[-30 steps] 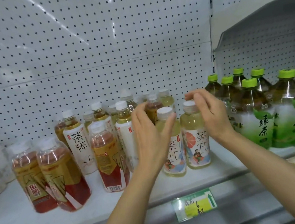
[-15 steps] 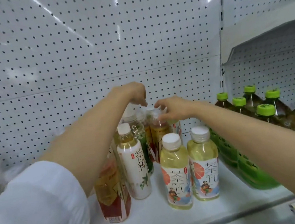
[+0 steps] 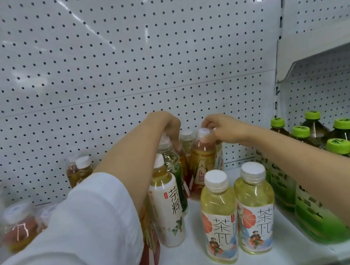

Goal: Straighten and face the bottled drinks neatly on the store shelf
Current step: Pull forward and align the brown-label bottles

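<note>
Two pale-yellow tea bottles (image 3: 219,216) stand upright side by side at 5 o'clock on the shelf (image 3: 292,247); green-capped bottles (image 3: 319,181) of green tea crowd 3 o'clock. At 12 o'clock, back row: left hand (image 3: 170,128) reaches over, fingers curled round a clear bottle's (image 3: 169,157) top. Right hand (image 3: 224,130) pinches the white cap of an amber tea bottle (image 3: 201,162).

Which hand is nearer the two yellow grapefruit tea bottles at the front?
Right, narrowly. The right hand pinches an amber bottle cap directly behind the yellow grapefruit tea bottles; the left hand grips a clear bottle farther back-left.
</note>
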